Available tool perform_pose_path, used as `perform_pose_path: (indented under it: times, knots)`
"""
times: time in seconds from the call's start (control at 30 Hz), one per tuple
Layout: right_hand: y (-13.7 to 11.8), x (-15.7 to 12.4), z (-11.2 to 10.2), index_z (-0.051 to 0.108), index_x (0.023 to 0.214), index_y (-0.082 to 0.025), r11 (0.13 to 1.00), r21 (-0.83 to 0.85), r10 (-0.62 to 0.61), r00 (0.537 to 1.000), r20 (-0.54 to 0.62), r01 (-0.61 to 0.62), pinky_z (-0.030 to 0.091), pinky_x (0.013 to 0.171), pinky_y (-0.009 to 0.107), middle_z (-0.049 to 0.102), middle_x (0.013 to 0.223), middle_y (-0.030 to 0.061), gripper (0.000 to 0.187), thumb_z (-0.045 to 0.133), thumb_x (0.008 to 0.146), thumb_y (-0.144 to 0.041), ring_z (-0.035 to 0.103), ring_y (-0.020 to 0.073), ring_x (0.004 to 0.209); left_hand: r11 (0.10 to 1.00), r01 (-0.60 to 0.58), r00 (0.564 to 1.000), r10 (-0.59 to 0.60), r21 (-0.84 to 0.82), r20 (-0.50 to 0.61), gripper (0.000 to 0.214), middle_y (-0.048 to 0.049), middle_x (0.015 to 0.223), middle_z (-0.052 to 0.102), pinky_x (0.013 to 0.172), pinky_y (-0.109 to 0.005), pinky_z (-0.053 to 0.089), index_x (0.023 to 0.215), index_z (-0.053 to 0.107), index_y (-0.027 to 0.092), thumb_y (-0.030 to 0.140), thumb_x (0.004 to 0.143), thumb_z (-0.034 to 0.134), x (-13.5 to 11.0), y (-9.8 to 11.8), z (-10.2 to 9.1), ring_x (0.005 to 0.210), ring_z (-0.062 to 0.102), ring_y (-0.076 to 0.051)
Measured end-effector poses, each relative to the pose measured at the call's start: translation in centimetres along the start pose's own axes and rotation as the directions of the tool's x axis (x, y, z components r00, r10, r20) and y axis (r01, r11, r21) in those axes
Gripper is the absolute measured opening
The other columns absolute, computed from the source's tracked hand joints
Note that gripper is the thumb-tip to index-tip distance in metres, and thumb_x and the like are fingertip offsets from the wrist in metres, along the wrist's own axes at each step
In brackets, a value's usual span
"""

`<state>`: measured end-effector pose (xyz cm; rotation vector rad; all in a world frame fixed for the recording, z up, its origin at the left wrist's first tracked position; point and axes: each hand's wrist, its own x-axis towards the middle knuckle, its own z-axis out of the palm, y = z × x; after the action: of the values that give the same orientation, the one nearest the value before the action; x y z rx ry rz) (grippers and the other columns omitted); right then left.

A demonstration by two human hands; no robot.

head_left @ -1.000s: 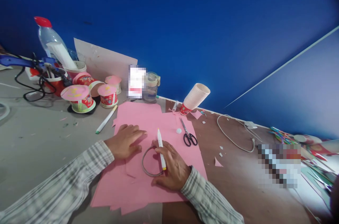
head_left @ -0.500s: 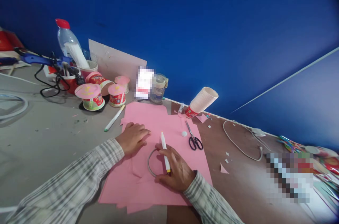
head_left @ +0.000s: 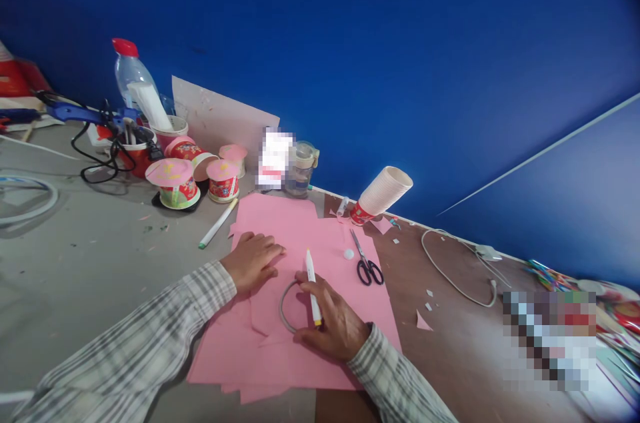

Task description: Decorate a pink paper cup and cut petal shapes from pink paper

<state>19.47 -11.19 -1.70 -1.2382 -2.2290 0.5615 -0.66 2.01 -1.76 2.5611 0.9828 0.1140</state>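
Note:
My left hand (head_left: 253, 261) lies flat on the pink paper (head_left: 330, 370), fingers stretched out and holding nothing. My right hand (head_left: 334, 323) has a white marker (head_left: 312, 286) with yellow ends tucked between its fingers. The same hand's fingertips and thumb grip a thin grey ring (head_left: 282, 306) that rests on the paper; its right part is hidden behind the hand. Right of that hand, black-handled scissors (head_left: 369, 268) lie on the paper's edge beside a small white disc (head_left: 349, 254).
Another marker (head_left: 218, 226) lies left of the paper. Small cups with pink paper tops (head_left: 223, 182) stand at the back left, near a bottle (head_left: 134, 73). A slanting stack of paper cups (head_left: 383, 191) leans by the blue wall. A white cable (head_left: 450, 276) curls at right.
The view has shifted very slightly. Both hands, the marker and the ring keep their places on the paper.

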Motion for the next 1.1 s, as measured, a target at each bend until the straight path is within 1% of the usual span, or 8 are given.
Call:
perform_pose_path:
  times: [0.17, 0.37, 0.63, 0.73, 0.83, 0.97, 1.03, 1.1]
  knots:
    - [0.0, 0.1, 0.1, 0.031, 0.126, -0.024, 1.0, -0.009, -0.024, 0.999, -0.027, 0.024, 0.046, 0.096, 0.043, 0.047, 0.132, 0.0155, 0.07, 0.069, 0.069, -0.038, 0.045, 0.0271, 0.122, 1.0, 0.002, 1.0, -0.002, -0.001, 0.003, 0.035, 0.0045, 0.098, 0.056, 0.083, -0.038, 0.024, 0.103, 0.047, 0.035, 0.042, 0.07, 0.057, 0.0, 0.1, -0.1, 0.095, 0.047, -0.019]
    - [0.0, 0.1, 0.2, 0.033, 0.126, -0.025, 1.0, 0.025, -0.017, 0.999, -0.036, 0.018, 0.046, 0.096, 0.043, 0.047, 0.132, 0.0143, 0.069, 0.071, 0.068, -0.036, 0.045, 0.0274, 0.122, 1.0, 0.005, 1.0, -0.005, -0.004, 0.002, 0.034, 0.0046, 0.097, 0.056, 0.082, -0.038, 0.025, 0.102, 0.047, 0.036, 0.042, 0.07, 0.057, -0.1, 0.1, -0.2, 0.094, 0.047, -0.02]
    - [-0.1, 0.3, 0.0, 0.034, 0.124, -0.025, 1.0, 0.01, 0.001, 1.0, -0.026, 0.0, 0.047, 0.095, 0.041, 0.048, 0.131, 0.0143, 0.067, 0.07, 0.068, -0.039, 0.045, 0.0256, 0.121, 1.0, 0.002, 1.0, -0.002, -0.016, -0.003, 0.035, 0.0041, 0.098, 0.057, 0.082, -0.038, 0.025, 0.103, 0.048, 0.035, 0.043, 0.07, 0.056, 0.0, 0.0, -0.1, 0.094, 0.048, -0.02]
    - [-0.2, 0.5, -0.2, 0.039, 0.12, -0.025, 1.0, 0.017, 0.021, 1.0, -0.002, -0.021, 0.046, 0.095, 0.04, 0.048, 0.131, 0.0139, 0.063, 0.07, 0.068, -0.04, 0.046, 0.0261, 0.12, 1.0, 0.006, 1.0, -0.006, -0.024, -0.004, 0.032, 0.0036, 0.099, 0.058, 0.082, -0.039, 0.024, 0.104, 0.048, 0.036, 0.043, 0.073, 0.052, -0.1, 0.1, -0.2, 0.094, 0.049, -0.02]
    - [-0.4, 0.6, -0.4, 0.043, 0.117, -0.025, 0.998, 0.032, 0.05, 0.999, 0.014, -0.05, 0.048, 0.092, 0.039, 0.049, 0.13, 0.0135, 0.059, 0.071, 0.066, -0.041, 0.049, 0.0271, 0.117, 0.998, -0.009, 1.0, 0.01, -0.066, 0.003, 0.033, 0.0042, 0.101, 0.058, 0.083, -0.039, 0.023, 0.104, 0.048, 0.038, 0.045, 0.072, 0.052, -0.3, 0.8, -0.5, 0.095, 0.049, -0.02]
    - [-0.5, 0.7, -0.5, 0.044, 0.115, -0.026, 0.999, 0.022, 0.046, 0.999, 0.008, -0.046, 0.048, 0.091, 0.04, 0.05, 0.129, 0.0126, 0.058, 0.07, 0.066, -0.041, 0.051, 0.0283, 0.115, 0.983, -0.097, 0.994, 0.104, -0.156, 0.037, 0.051, 0.0037, 0.098, 0.057, 0.084, -0.04, 0.023, 0.104, 0.047, 0.037, 0.059, 0.059, 0.059, -0.8, 2.5, -1.1, 0.092, 0.049, -0.021]
    - [-0.6, 0.7, -0.5, 0.044, 0.114, -0.026, 0.999, 0.002, 0.043, 0.999, 0.004, -0.043, 0.049, 0.088, 0.039, 0.05, 0.129, 0.012, 0.057, 0.07, 0.066, -0.042, 0.053, 0.0282, 0.111, 0.982, -0.132, 0.988, 0.142, -0.135, 0.061, 0.053, 0.0036, 0.093, 0.056, 0.083, -0.042, 0.024, 0.102, 0.049, 0.036, 0.061, 0.056, 0.059, -1.1, 3.2, -1.1, 0.088, 0.049, -0.022]
    - [-0.7, 0.7, -0.5, 0.043, 0.114, -0.027, 0.999, -0.019, 0.042, 0.999, 0.005, -0.042, 0.051, 0.084, 0.039, 0.052, 0.126, 0.0111, 0.056, 0.07, 0.066, -0.042, 0.057, 0.0278, 0.105, 0.985, -0.148, 0.986, 0.154, -0.088, 0.065, 0.054, 0.0025, 0.09, 0.055, 0.083, -0.044, 0.024, 0.099, 0.05, 0.034, 0.061, 0.053, 0.06, -1.2, 3.7, -1.0, 0.086, 0.049, -0.023]
